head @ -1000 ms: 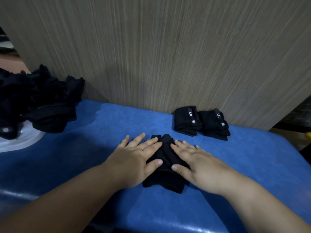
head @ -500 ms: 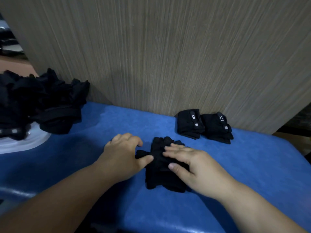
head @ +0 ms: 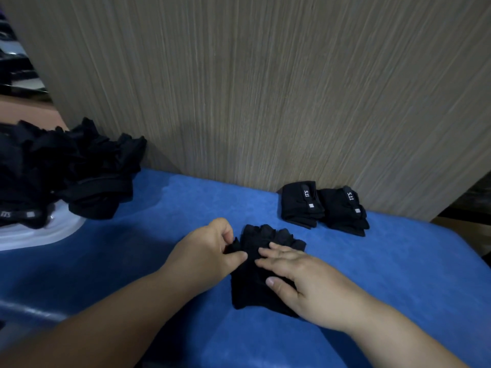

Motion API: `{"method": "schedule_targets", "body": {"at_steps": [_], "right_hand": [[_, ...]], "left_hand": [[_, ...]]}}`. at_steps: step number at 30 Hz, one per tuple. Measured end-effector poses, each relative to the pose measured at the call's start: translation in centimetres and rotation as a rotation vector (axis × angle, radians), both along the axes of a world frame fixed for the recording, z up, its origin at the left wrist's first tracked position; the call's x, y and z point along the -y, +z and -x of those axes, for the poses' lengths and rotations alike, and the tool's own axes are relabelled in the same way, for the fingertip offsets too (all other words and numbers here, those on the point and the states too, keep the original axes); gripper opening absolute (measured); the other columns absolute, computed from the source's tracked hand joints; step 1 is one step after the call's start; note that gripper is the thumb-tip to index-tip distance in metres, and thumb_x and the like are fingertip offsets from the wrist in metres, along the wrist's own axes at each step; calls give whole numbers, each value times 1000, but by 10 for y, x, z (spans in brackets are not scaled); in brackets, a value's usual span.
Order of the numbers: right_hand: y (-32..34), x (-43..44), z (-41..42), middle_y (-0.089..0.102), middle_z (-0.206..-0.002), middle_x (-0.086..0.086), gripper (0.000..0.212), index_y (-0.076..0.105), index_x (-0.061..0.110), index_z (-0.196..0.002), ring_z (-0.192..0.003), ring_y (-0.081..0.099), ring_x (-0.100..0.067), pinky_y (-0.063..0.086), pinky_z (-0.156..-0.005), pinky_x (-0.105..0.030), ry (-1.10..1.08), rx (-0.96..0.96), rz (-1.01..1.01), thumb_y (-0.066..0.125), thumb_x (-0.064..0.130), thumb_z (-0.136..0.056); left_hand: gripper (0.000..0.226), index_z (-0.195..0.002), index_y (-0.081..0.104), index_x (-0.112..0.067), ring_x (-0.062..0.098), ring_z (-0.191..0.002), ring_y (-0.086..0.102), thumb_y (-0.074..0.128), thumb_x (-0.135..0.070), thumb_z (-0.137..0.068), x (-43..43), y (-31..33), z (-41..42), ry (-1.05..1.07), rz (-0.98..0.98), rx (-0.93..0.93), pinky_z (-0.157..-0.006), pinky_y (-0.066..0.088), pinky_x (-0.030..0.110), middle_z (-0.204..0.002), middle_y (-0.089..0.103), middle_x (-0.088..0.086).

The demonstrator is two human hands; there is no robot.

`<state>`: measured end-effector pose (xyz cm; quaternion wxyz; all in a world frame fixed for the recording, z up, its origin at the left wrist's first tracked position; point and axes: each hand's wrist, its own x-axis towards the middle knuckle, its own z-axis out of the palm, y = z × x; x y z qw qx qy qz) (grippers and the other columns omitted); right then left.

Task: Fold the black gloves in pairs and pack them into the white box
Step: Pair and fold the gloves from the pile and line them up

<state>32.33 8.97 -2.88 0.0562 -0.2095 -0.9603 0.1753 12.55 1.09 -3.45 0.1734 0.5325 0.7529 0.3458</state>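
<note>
- Leftmost, heaped black gloves (head: 79, 176) sit on what may be the white box (head: 39, 239).
- Left hand (head: 204, 251) pinches an edge of the glove pair (head: 247, 288) at centre.
- Right hand (head: 313, 288), fingers straight, presses it flat.
- Folded pairs (head: 300, 205) lie by the wall (head: 265, 102).

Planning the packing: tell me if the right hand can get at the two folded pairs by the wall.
Probably yes: only bare blue table lies between the right hand and the folded pairs.

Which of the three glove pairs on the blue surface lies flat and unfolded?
The nearest pair, under both hands: the left hand pinches its edge, the right hand presses it. The two folded pairs by the wall are compact, straps on top.
</note>
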Motion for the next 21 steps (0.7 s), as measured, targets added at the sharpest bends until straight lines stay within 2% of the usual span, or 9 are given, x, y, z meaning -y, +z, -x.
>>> {"method": "schedule_targets", "body": {"at_steps": [2, 6, 9, 12, 14, 16, 18, 21], "right_hand": [[0, 0, 0, 36, -151, 13, 48, 48, 28, -139, -140, 18, 6, 11, -112, -9, -3, -26, -6, 41, 42, -94], [0, 0, -1, 51, -140, 12, 50, 58, 29, -131, -137, 31, 2, 15, -108, -7, -44, -81, -19, 42, 52, -89], [2, -1, -2, 65, -114, 15, 48, 68, 30, -112, -118, 49, 0, 30, -99, -8, -114, -162, -43, 42, 57, -82], [3, -1, -3, 59, -92, 21, 29, 68, 32, -95, -96, 51, 1, 40, -84, -13, -191, -284, -83, 51, 51, -81], [4, -1, -1, 57, -93, 21, 23, 65, 32, -94, -95, 52, -1, 41, -84, -15, -222, -317, -92, 54, 47, -81], [5, 0, 0, 59, -99, 20, 22, 65, 32, -98, -101, 54, -2, 42, -89, -15, -211, -312, -81, 56, 42, -81], [6, 2, 1, 63, -106, 18, 25, 67, 30, -105, -105, 54, -2, 39, -93, -13, -170, -274, -69, 59, 36, -82], [7, 4, 1, 64, -112, 16, 32, 66, 30, -116, -107, 53, -4, 41, -95, -17, -140, -172, -50, 57, 36, -85]], "left_hand": [[37, -83, 43, -26, 3, -52, 46, 78, -32, -72, 0, 0, -3, -18, -56, 47, -58, 38, 21, -54, 52, -15], [47, -90, 43, -31, 4, -73, 54, 84, -24, -67, 0, -3, -5, -136, -98, 134, -70, 45, 18, -78, 62, -11], [45, -92, 43, -34, -2, -87, 56, 81, -26, -71, 3, -5, -8, -227, -69, 136, -75, 41, 10, -92, 67, -17], [28, -91, 45, -31, -5, -95, 59, 70, -21, -83, 5, -2, -11, -285, -51, 111, -81, 43, 12, -97, 70, -21], [20, -91, 46, -28, -6, -94, 61, 57, -11, -90, 5, -1, -11, -292, -33, 129, -82, 45, 16, -97, 71, -23], [23, -91, 46, -28, -6, -93, 61, 51, -5, -92, 4, -2, -10, -299, -46, 109, -79, 46, 16, -97, 71, -23], [29, -90, 45, -32, -6, -93, 59, 57, -6, -90, 4, -5, -9, -305, -79, 64, -74, 42, 10, -95, 69, -22], [28, -91, 49, -40, -5, -99, 51, 65, -19, -85, 4, -15, -9, -275, -144, -90, -80, 37, 7, -94, 60, -21]]}}
